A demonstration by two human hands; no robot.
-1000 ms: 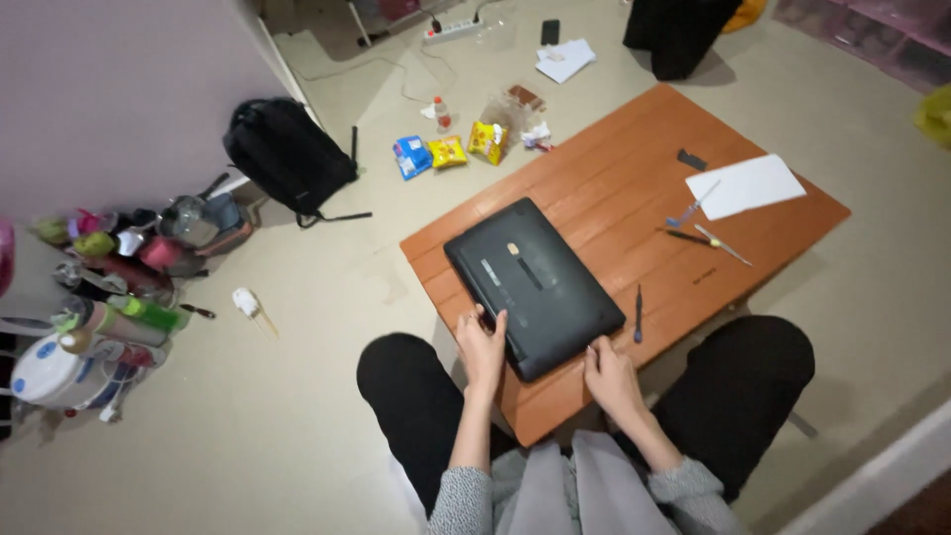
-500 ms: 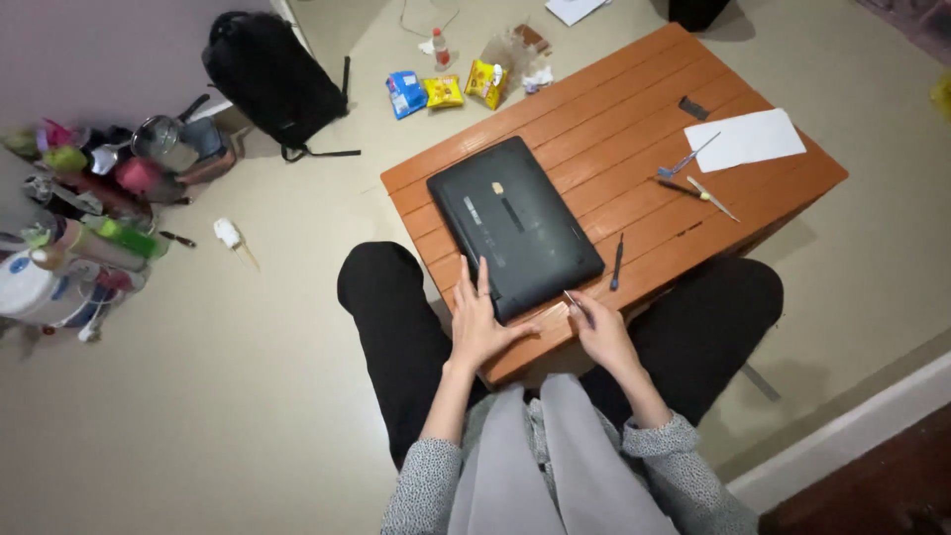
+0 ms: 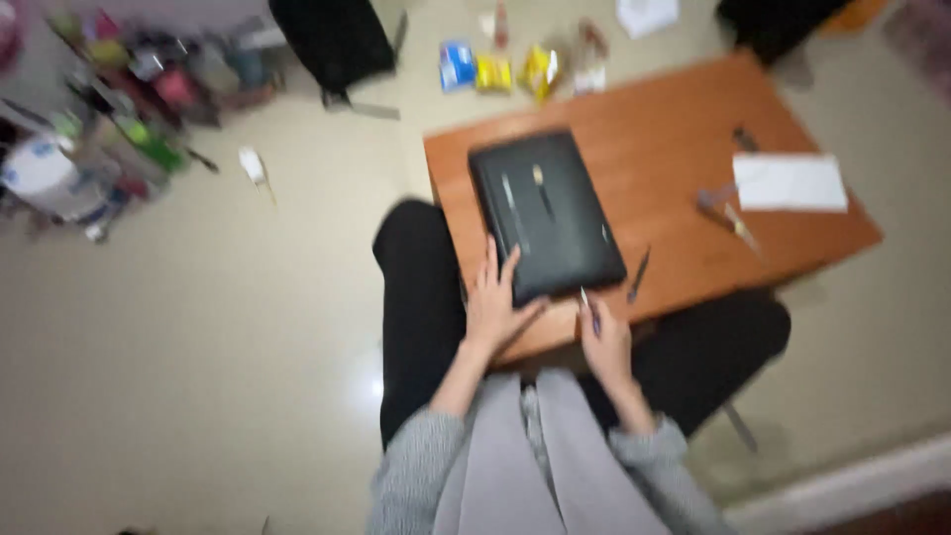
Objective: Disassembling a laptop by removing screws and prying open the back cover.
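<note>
I see left hand [image 3: 492, 302] flat on black laptop [image 3: 545, 213], right hand [image 3: 604, 342] gripping thin tool [image 3: 587, 302]; blue and yellow packets [image 3: 500, 69] on floor, top centre

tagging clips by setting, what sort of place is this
Probably a room at home, with the person sitting on the floor: a low wooden table bearing a closed black laptop, snack packets and a black backpack on the floor.

The left hand [image 3: 495, 302] lay flat on the near corner of a black laptop [image 3: 545, 213] on a wooden table [image 3: 684, 168]. The right hand [image 3: 604, 342] held a thin tool [image 3: 588, 303], possibly a screwdriver, just beside the laptop's edge. Another tool [image 3: 637, 275] and a paper [image 3: 790, 182] lay nearby.
</note>
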